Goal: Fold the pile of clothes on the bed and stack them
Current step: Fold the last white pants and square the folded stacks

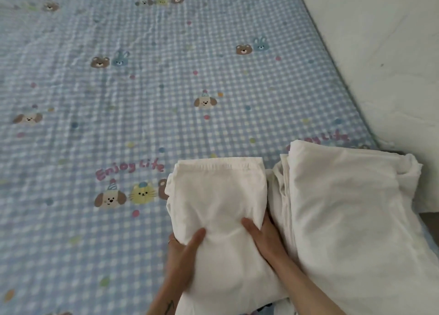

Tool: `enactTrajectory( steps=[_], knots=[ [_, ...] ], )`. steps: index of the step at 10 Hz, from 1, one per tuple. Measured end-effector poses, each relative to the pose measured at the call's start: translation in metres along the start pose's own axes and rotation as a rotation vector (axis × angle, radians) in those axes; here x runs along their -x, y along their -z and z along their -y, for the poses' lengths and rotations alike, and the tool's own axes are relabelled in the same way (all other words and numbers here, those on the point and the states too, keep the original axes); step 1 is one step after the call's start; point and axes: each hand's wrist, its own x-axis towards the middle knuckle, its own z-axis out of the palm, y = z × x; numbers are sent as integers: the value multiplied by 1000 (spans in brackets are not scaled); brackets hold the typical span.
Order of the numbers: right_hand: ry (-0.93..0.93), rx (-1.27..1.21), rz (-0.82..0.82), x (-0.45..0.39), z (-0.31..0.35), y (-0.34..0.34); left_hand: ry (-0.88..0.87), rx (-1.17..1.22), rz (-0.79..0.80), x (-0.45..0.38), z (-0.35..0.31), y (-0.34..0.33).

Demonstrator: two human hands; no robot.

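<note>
Hands: two, both on the folded white garment at the near edge of the bed.
Left hand: thumb lies on top of the cloth, fingers tucked beneath its left side, so it grips the fold; a ring shows on one finger.
Right hand: thumb on top, fingers slipped under the right edge of the same garment, gripping it.
Hidden: most fingers of both hands are under the cloth; how far they curl I cannot tell. The forearms are cut off by the lower frame edge (a small dark mark on the left one is too blurred to read).
Garment: one in the hands, its hemmed band at the far end, its near end running out of view.
Stack of white cloth: one bulky bundle just to the right, touching the held garment; the number of pieces in it cannot be counted.
Bedsheet: one, blue check with cartoon animals.
Wall: white, along the right side of the bed.
</note>
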Motion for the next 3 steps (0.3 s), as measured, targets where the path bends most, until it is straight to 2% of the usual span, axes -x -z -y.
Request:
enactTrajectory(
  steps=[1,2,3],
  knots=[
    [42,156,-98,-4,3,-9,-34,-53,-4,5,-12,0],
    [-9,447,-112,21,34,-6,-227,-446,-132,42,-12,-2],
    [147,642,-127,74,52,0,-680,-470,-25,79,-13,18]
  ],
)
